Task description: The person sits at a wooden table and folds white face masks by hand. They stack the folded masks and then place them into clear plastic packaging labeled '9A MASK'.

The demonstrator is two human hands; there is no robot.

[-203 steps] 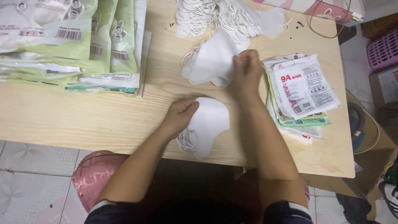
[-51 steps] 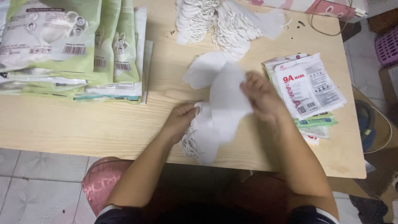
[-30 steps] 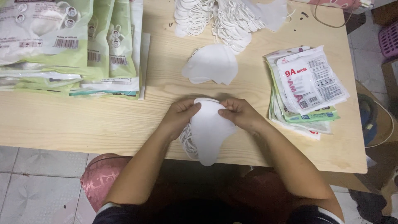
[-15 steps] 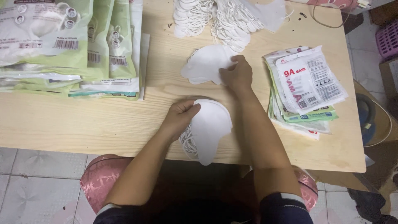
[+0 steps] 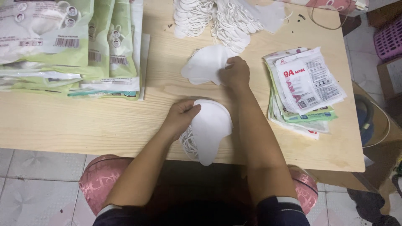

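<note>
White, soft masks — my right hand (image 5: 235,72) pinches a loose mask (image 5: 205,65) at its edge, mid-table; my left hand (image 5: 181,114) is curled on the near stack of masks (image 5: 209,125) by the table edge. They look light, floppy and easily creased, so I'd grip at the rim. Pale wooden table (image 5: 83,121); tiled floor (image 5: 37,180) below.

Near stack of masks (image 5: 209,129) at table (image 5: 83,121) front edge, left hand (image 5: 181,115) on it. Behind it, second mask pile (image 5: 205,65) under right hand (image 5: 235,72). Loose masks (image 5: 213,19) at far edge. Packaged masks (image 5: 305,88) right; big bag stacks (image 5: 67,46) left.
</note>
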